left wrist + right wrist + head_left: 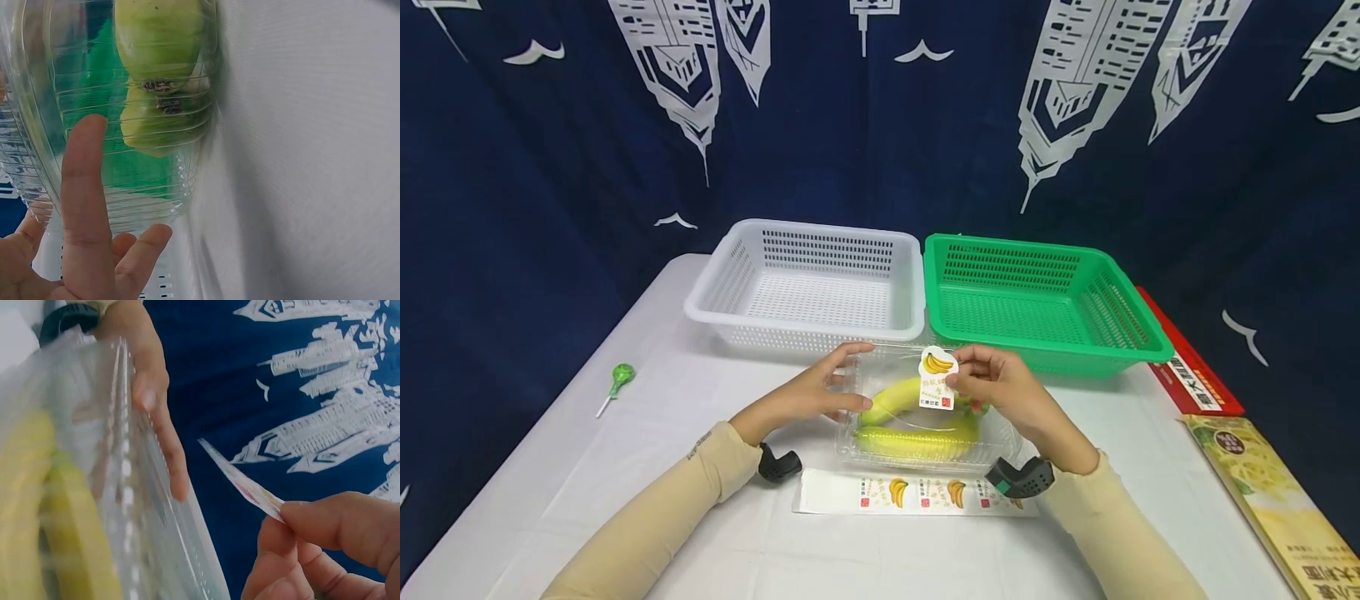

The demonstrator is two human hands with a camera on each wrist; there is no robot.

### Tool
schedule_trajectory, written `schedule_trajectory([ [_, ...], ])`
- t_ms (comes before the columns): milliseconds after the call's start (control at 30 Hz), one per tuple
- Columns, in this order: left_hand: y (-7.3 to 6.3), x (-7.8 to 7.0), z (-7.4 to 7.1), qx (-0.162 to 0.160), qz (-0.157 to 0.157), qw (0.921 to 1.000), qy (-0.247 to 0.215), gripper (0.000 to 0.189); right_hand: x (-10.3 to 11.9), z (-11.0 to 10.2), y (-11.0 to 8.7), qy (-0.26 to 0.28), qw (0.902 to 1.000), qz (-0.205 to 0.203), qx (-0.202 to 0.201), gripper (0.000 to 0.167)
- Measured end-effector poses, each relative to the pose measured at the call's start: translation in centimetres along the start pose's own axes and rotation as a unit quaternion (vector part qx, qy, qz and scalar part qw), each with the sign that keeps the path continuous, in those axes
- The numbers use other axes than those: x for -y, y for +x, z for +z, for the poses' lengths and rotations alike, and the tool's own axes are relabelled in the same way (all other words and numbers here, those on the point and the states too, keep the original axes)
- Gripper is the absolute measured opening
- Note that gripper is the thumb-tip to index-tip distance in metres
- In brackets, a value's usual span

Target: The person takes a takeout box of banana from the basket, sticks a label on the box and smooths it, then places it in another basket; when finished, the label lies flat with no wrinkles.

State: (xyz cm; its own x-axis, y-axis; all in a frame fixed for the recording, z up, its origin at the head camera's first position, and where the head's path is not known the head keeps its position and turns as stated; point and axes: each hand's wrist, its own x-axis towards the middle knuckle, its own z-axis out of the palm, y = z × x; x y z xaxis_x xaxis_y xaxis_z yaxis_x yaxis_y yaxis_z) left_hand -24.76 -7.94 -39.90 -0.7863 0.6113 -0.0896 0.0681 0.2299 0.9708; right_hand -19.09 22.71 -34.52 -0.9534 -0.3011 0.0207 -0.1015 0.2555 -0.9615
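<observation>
A clear plastic clamshell box (891,364) lies in the middle of the table with bananas (917,442) inside, its lid down. My left hand (808,392) is spread against the box's left side, thumb and fingertips touching the plastic wall. In the left wrist view, one straight finger (84,194) lies along the ribbed wall, near the dark banana tips (162,94). Between thumb and fingers, my right hand (1003,387) pinches a white banana sticker (936,387) by its edge. It overlaps the lid in the head view; the right wrist view shows the sticker (244,484) raised away from the lid.
A strip of banana stickers (917,493) lies just before the box. Behind stand a white basket (805,321) and a green basket (1045,337). A green lollipop (621,377) is at left. At right lie a red package (1195,375) and a yellow package (1270,500).
</observation>
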Motion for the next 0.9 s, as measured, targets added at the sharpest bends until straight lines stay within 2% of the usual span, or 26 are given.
schedule_trajectory([
  [267,0.0,0.1,0.1,0.002,0.002,1.0,0.0,0.086,-0.9,-0.8,0.7,-0.011,0.9997,0.005,0.02,0.04],
  [400,0.0,0.2,0.1,0.002,0.001,1.0,-0.002,0.087,-1.3,-0.6,0.9,-0.018,0.9996,0.007,0.022,0.04],
  [667,-0.3,0.2,0.1,-0.003,-0.013,0.9999,0.001,0.087,-1.5,0.4,1.2,-0.048,0.9988,0.01,0.003,0.032],
  [900,-0.1,0.0,0.1,0.0,-0.002,1.0,0.005,0.086,-1.3,0.8,1.1,-0.089,0.9956,0.012,-0.029,0.036],
])
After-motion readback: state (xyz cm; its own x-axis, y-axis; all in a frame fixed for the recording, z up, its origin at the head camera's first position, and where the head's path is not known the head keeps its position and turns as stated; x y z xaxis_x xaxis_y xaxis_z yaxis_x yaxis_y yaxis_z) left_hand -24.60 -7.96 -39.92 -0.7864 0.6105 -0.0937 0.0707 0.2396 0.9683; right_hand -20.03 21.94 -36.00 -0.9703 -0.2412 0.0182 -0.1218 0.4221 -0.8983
